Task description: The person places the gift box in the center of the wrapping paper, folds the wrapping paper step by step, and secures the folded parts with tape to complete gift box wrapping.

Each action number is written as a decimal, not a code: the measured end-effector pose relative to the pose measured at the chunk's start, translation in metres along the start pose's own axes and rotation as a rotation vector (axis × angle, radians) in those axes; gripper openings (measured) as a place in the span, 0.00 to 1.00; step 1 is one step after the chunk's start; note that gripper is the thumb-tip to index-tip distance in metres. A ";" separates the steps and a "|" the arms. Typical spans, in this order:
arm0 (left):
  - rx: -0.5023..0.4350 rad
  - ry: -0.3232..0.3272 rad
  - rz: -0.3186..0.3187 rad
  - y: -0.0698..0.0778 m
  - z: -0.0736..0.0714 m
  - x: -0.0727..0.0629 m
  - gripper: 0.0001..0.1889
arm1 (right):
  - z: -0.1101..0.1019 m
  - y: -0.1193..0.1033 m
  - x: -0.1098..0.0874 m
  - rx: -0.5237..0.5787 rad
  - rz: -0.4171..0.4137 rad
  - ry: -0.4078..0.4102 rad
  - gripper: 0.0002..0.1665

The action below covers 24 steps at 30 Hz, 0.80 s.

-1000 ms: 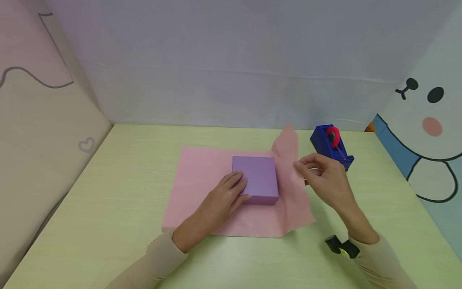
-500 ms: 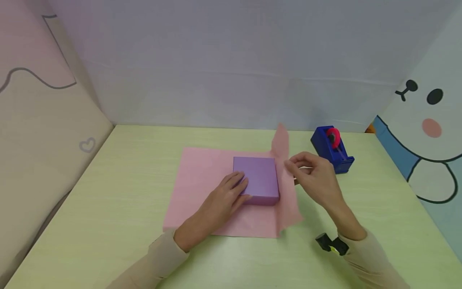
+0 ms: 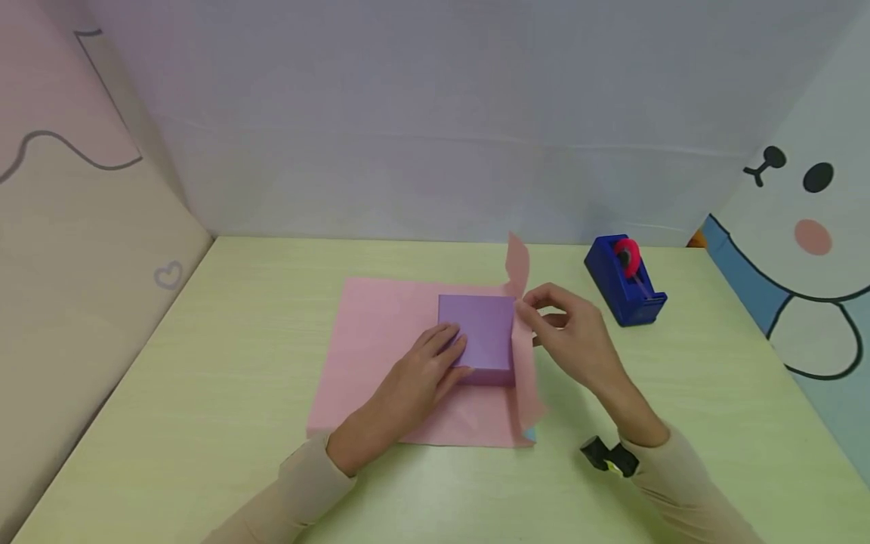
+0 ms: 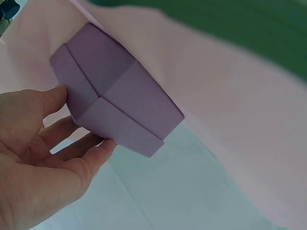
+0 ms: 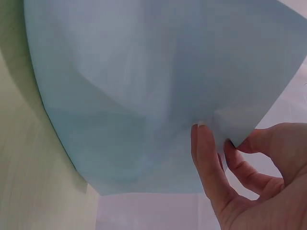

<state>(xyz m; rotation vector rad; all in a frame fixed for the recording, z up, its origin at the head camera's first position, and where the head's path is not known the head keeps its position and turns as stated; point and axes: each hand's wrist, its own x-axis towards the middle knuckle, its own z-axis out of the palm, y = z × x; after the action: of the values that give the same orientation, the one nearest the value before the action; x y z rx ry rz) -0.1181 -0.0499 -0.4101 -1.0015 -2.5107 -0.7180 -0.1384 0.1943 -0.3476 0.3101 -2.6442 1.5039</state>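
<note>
In the head view, the purple box point(image 3: 485, 321) sat on the pink wrapping paper point(image 3: 370, 332), right of the sheet's middle, on the pale wooden counter point(image 3: 238, 363). Your left hand point(image 3: 421, 370) held the box's near left corner, fingers laid over the top and thumb along the near face. Your right hand point(image 3: 578, 332) pinched the paper's right edge between thumb and forefinger, the tips together. That side stood raised against the box and slightly covered its right edge, with the far corner poking up. Beyond your right hand, well apart from the box, stood a blue tape dispenser point(image 3: 615, 291) with a red reel point(image 3: 627, 257). A small black device point(image 3: 608, 457) sat at your right wrist.

In the left wrist view, your bent fingers were spread around the box's corner, touching its sides; the pink paper rose behind it.

In the right wrist view, your thumb and forefinger nipped the paper's edge, another finger resting against its pale blue underside.
</note>
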 end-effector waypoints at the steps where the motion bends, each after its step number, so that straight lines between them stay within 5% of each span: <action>1: -0.001 0.000 0.000 0.000 0.000 0.000 0.21 | 0.000 0.000 0.000 -0.007 0.003 -0.004 0.14; 24: 0.022 -0.010 -0.004 0.002 -0.003 0.000 0.21 | 0.019 0.001 0.004 0.084 -0.036 -0.063 0.11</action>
<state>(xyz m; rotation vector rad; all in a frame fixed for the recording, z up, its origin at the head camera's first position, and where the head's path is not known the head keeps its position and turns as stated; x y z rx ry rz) -0.1164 -0.0507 -0.4073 -0.9948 -2.5244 -0.6861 -0.1423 0.1780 -0.3578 0.4161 -2.6111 1.6234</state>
